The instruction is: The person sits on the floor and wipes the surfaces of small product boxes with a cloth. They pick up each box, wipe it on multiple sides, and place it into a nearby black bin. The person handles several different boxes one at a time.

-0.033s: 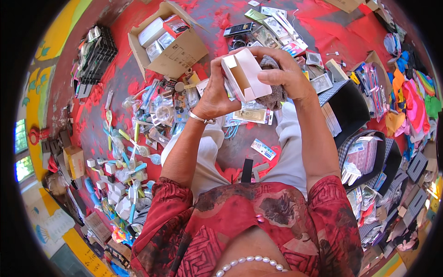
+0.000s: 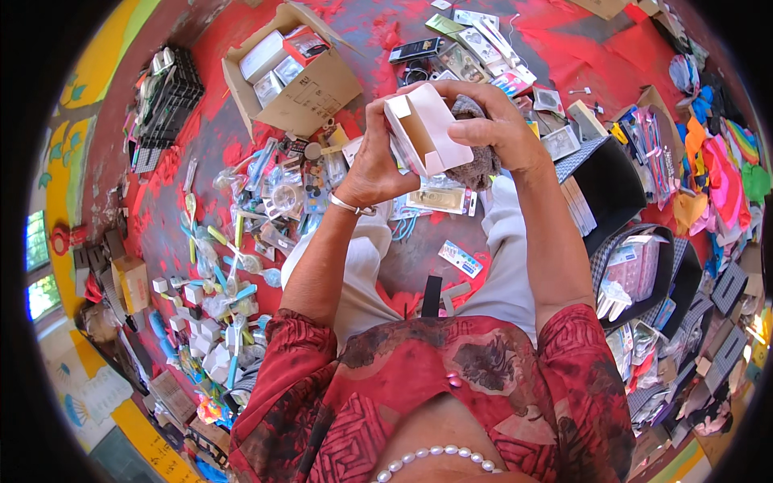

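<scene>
White card looks light and easy to crush, so edges are the safest hold; my left hand [image 2: 372, 167] and right hand [image 2: 509, 135] grip the open box [image 2: 441, 133] at twelve o'clock.

The box [image 2: 440, 125] is white, the patterned shirt [image 2: 403, 358] red and black.

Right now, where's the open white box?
In the head view, the open white box is held above centre, between the left hand and right hand.
</scene>
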The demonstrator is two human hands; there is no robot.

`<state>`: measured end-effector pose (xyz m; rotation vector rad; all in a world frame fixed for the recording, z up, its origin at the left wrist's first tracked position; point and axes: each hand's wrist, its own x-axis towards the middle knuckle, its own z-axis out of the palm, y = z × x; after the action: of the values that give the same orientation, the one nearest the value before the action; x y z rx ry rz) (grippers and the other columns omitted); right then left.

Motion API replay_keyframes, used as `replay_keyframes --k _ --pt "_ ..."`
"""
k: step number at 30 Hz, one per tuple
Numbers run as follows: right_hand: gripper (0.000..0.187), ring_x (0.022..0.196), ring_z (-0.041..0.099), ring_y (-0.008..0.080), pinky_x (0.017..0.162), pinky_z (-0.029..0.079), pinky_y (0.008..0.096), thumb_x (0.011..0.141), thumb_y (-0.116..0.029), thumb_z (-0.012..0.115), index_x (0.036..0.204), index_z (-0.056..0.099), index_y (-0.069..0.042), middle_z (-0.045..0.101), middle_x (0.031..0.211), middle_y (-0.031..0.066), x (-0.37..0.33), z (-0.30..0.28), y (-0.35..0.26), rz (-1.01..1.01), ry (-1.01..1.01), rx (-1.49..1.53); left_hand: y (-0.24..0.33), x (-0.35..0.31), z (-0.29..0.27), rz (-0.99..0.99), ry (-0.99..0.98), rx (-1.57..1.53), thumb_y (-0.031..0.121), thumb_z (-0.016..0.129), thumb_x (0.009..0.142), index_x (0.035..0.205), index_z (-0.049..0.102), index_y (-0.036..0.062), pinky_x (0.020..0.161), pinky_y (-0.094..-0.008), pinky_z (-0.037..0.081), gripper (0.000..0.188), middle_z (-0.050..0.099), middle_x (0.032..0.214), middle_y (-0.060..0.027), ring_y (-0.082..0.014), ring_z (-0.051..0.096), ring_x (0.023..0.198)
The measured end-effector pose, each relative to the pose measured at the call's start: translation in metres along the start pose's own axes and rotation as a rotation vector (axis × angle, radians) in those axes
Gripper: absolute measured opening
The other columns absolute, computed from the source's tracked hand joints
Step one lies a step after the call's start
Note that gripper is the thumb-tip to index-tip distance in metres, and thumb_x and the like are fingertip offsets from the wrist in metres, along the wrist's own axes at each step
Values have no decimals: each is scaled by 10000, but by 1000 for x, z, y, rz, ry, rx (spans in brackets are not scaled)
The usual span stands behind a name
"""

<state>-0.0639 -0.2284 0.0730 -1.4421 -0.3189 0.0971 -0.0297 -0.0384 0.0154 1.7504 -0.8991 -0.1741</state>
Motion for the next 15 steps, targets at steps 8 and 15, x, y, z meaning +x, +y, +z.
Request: replay_keyframes --k 8,15 --pt "641 653 582 190 629 453 308 690 -453 670 1199 539 -87 621 739 60 3 -6 11 -66 259 -552 -21 3 -18 -290 494 -460 -6 667 605 1153 371 49 820 -310 456 625 467 1074 -79 -182 494 953" --pt "315 665 637 311 581 496 428 722 -340 642 882 565 -79 629 704 137 5 38 45 128 121 -1259 -24 1 -3 -375 472 -799 -59 625 662 1136 288 78 860 -360 457 598 450 1145 -133 -231 486 1046"
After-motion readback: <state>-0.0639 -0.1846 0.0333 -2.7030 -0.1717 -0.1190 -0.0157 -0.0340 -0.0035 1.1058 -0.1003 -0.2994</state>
